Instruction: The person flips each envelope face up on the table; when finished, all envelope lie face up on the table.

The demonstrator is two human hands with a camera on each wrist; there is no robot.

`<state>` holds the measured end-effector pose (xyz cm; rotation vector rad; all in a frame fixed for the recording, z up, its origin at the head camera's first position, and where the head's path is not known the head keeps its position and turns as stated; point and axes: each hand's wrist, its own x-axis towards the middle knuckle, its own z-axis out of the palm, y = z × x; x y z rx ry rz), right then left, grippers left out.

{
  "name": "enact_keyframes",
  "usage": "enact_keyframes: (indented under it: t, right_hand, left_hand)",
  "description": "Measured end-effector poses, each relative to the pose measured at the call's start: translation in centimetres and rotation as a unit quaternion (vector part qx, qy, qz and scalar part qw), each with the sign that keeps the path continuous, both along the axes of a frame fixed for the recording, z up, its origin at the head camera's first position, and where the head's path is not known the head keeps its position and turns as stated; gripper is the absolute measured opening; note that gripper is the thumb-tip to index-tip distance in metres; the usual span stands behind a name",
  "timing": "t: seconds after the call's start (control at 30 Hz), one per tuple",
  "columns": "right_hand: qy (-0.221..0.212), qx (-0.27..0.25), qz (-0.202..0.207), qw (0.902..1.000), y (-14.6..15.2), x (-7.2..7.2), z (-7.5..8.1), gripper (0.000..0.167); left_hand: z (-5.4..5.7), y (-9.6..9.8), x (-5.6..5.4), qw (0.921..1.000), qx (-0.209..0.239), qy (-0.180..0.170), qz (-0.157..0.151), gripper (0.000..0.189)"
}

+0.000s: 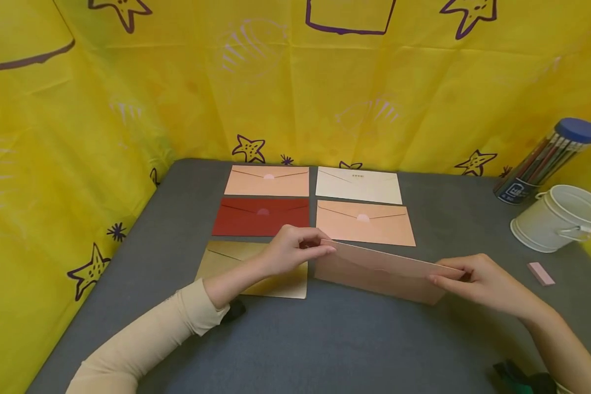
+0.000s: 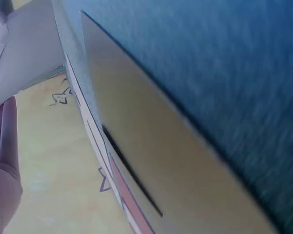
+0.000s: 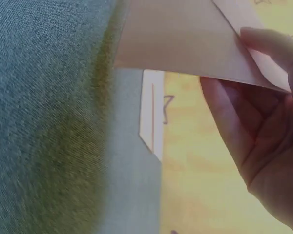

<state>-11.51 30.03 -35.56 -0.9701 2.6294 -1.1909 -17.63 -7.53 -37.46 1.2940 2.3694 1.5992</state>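
Note:
A pink envelope [image 1: 374, 271] stands tilted above the grey table, pinched between both hands. My left hand [image 1: 295, 249] grips its upper left corner, thumb in front and fingers behind. The right hand [image 1: 477, 279] pinches the upper right corner; in the right wrist view its thumb lies on the flap side of the envelope [image 3: 185, 44]. Under the left forearm lies a gold envelope [image 1: 256, 282], partly covered. Behind it is a red envelope [image 1: 241, 219], with a peach envelope [image 1: 248, 180] farther back. To the right lie a second peach envelope [image 1: 374, 227] and a cream envelope [image 1: 359, 186].
At the right stand a white metal bucket [image 1: 542, 224] and a clear tube of pencils [image 1: 546, 156] with a blue lid, leaning. A small pink eraser [image 1: 540, 273] lies in front of the bucket. Yellow patterned cloth [image 1: 300, 98] hangs behind the table and on its left.

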Motion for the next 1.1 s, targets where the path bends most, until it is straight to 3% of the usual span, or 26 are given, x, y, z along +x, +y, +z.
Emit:
enact_keyframes:
  t: [0.1,0.27,0.33,0.47,0.63,0.7,0.93,1.1]
  right_hand:
    - [-0.03,0.009,-0.052,0.9981,-0.3,-0.5,-0.1,0.017]
    - [-0.076,0.042,-0.138,0.9867,-0.8,-1.4,-0.3,0.01]
    - [-0.102,0.05,-0.164,0.9798,-0.9,-1.7,-0.4,0.017]
    - [-0.145,0.063,-0.191,0.9687,-1.1,-2.4,-0.9,0.03]
    - [-0.132,0.116,-0.2,0.964,-1.2,-3.0,-1.4,0.033]
    - [-0.112,0.142,-0.199,0.9632,-1.2,-3.1,-1.6,0.034]
    - [-0.096,0.198,-0.183,0.9583,-1.3,-3.6,-2.2,0.038]
    - [-0.109,0.21,-0.175,0.9559,-1.3,-3.9,-2.6,0.04]
  left_hand:
    - [-0.1,0.0,0.2,0.9943,0.009,-0.096,0.046,0.008]
    - [-0.3,0.1,0.3,0.9687,0.015,-0.236,0.075,0.016]
    - [-0.6,0.1,0.3,0.9599,0.006,-0.268,0.08,0.018]
    - [-1.0,0.0,0.3,0.9519,-0.026,-0.29,0.097,0.02]
    - [-1.6,0.1,0.3,0.9478,-0.037,-0.298,0.108,0.029]
    - [-1.8,0.1,0.2,0.951,-0.047,-0.285,0.11,0.033]
    - [-1.8,0.0,0.3,0.9673,-0.154,-0.163,0.118,0.038]
    - [-1.8,-0.1,0.3,0.9687,-0.182,-0.127,0.111,0.041]
